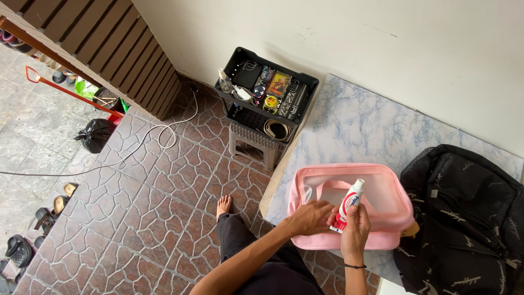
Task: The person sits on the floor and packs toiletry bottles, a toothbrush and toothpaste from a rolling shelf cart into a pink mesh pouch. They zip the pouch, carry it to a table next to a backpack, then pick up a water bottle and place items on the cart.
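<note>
A marble-patterned slab lay against a white wall, raised a little above a floor of brown interlocking tiles. On the slab sat a pink pouch with a clear top panel, and just right of it, touching, a black backpack. Off the slab's far left corner a black tray of small items stood on a grey stool. A white cord snaked over the tiles towards a slatted brown panel; a black bag and sandals lay farther left.

The pouch reached nearly to the slab's near edge, while bare marble stretched behind it to the wall. The tiles left of the slab were largely open.

The right hand was clamped round the lower end of a tube, white with a red base and white cap, held upright over the pouch's front. The left hand rested on the pouch's front edge, fingers curled at the tube's base; whether it pinched anything could not be told.
</note>
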